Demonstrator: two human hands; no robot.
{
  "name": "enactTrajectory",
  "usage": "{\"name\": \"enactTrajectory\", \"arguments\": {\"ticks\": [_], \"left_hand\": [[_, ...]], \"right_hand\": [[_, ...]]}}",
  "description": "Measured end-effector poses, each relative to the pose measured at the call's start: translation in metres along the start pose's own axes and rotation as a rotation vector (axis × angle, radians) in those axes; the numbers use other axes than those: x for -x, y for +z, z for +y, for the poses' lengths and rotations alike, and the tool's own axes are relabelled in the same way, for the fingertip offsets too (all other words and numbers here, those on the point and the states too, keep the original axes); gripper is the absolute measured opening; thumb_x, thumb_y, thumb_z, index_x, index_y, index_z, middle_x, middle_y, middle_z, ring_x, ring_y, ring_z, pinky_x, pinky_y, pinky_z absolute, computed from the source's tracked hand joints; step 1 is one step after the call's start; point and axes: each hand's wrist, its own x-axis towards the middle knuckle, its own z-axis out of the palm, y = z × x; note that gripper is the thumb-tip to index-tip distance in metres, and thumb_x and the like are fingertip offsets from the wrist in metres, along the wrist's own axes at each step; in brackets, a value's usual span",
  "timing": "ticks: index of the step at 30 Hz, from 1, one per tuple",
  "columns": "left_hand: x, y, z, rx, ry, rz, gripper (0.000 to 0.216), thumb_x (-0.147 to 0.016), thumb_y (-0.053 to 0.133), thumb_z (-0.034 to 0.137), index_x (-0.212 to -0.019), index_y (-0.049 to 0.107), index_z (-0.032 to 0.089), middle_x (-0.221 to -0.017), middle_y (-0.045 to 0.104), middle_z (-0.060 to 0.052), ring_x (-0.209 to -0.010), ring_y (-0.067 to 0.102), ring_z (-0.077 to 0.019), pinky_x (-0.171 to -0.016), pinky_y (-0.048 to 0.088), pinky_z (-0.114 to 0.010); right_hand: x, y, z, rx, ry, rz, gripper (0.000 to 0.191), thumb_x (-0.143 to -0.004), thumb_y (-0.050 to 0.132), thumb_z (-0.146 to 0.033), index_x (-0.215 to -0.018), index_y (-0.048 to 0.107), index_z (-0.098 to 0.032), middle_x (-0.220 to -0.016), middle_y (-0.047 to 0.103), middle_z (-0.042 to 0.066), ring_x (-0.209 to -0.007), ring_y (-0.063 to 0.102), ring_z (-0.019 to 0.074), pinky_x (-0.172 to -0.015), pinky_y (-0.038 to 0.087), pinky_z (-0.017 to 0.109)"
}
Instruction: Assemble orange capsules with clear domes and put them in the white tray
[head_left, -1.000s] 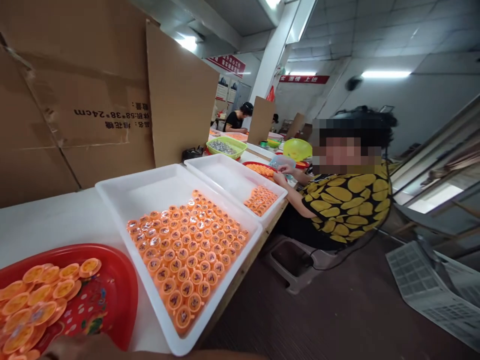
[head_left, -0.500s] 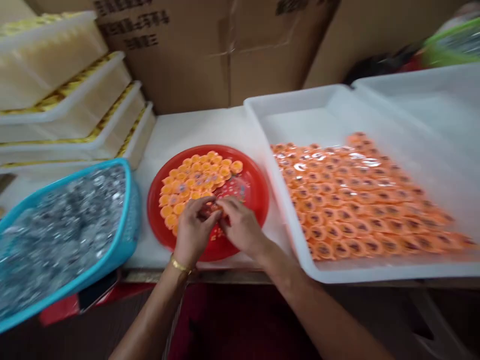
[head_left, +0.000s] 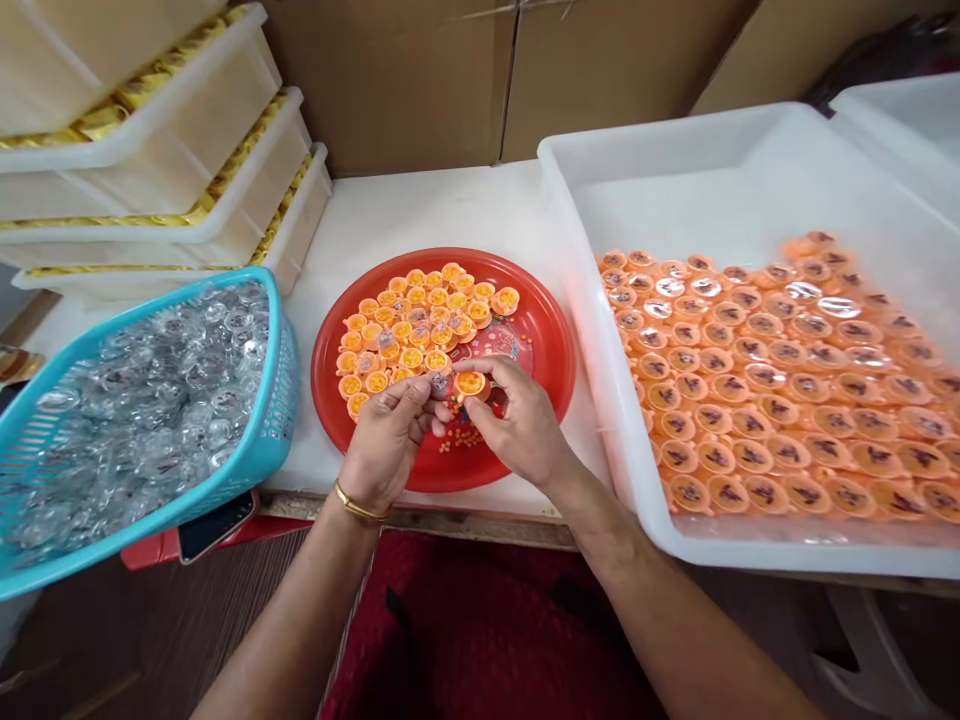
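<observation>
Over the red round tray [head_left: 551, 400], my left hand [head_left: 386, 435] pinches a small clear disc with a dark print [head_left: 440, 382] between thumb and fingertips. Beside it, my right hand [head_left: 517, 415] grips a small round orange cup-like piece [head_left: 470, 384] by its edge, its yellow-orange inside facing up. The two pieces are close together. Many more orange cup-like pieces [head_left: 412, 357] lie in the left and back part of the tray. Tiny orange beads [head_left: 461, 437] are scattered on the tray bottom under my hands.
At left stands a blue basket [head_left: 279, 370] of clear printed discs, with a phone [head_left: 217, 527] by its front. Behind it are stacked white bins [head_left: 300, 225] with yellow pieces. At right, a white tray [head_left: 600, 450] holds rows of orange pieces with dark prints. Cardboard boxes [head_left: 397, 90] stand behind.
My view has shifted down and closer. My hands have parted slightly, so the orange piece in the right and the clear disc in the left now show.
</observation>
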Motion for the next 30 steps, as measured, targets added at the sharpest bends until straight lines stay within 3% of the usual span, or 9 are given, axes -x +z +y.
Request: {"name": "enactTrajectory", "arguments": {"ticks": [3,14,21,30], "left_hand": [[0.0029,-0.004,-0.0012,0.043,-0.031,-0.04,0.02,-0.073,0.074,0.029,-0.073,0.063,0.013,-0.064,0.061,-0.001,-0.054,0.055,-0.0076,-0.048,0.042,-0.016],[0.0096,-0.0016,-0.0017,0.29,-0.133,-0.113,0.011,-0.079,0.065,0.021,-0.076,0.058,0.013,-0.074,0.055,-0.001,-0.059,0.051,-0.0075,-0.049,0.04,-0.017],[0.0086,-0.0015,-0.0035,0.393,-0.185,-0.071,0.007,-0.08,0.065,0.018,-0.081,0.061,0.012,-0.072,0.054,0.0,-0.055,0.047,-0.0041,-0.046,0.038,-0.012],[0.0034,-0.001,-0.0039,0.327,-0.184,0.079,0.01,-0.077,0.067,0.018,-0.083,0.064,0.012,-0.079,0.068,-0.004,-0.06,0.059,-0.0069,-0.047,0.042,-0.014]], "right_hand": [[0.0009,0.0003,0.0002,-0.017,0.018,0.009,0.032,-0.078,0.051,-0.01,-0.107,0.061,-0.022,-0.109,0.065,0.005,-0.101,0.061,0.0192,-0.091,0.048,0.036],[0.001,-0.0017,-0.0002,-0.251,0.128,-0.076,0.035,-0.078,0.05,-0.011,-0.111,0.059,-0.02,-0.114,0.064,0.006,-0.101,0.061,0.0175,-0.088,0.049,0.034],[-0.0001,0.0007,0.0043,-0.297,0.138,-0.046,0.032,-0.081,0.054,-0.016,-0.112,0.057,-0.02,-0.115,0.063,0.008,-0.105,0.059,0.0181,-0.092,0.048,0.035],[0.0004,-0.0019,0.0001,-0.34,0.186,-0.09,0.03,-0.082,0.056,-0.021,-0.112,0.058,-0.02,-0.115,0.062,0.006,-0.102,0.06,0.0181,-0.086,0.051,0.033]]}}
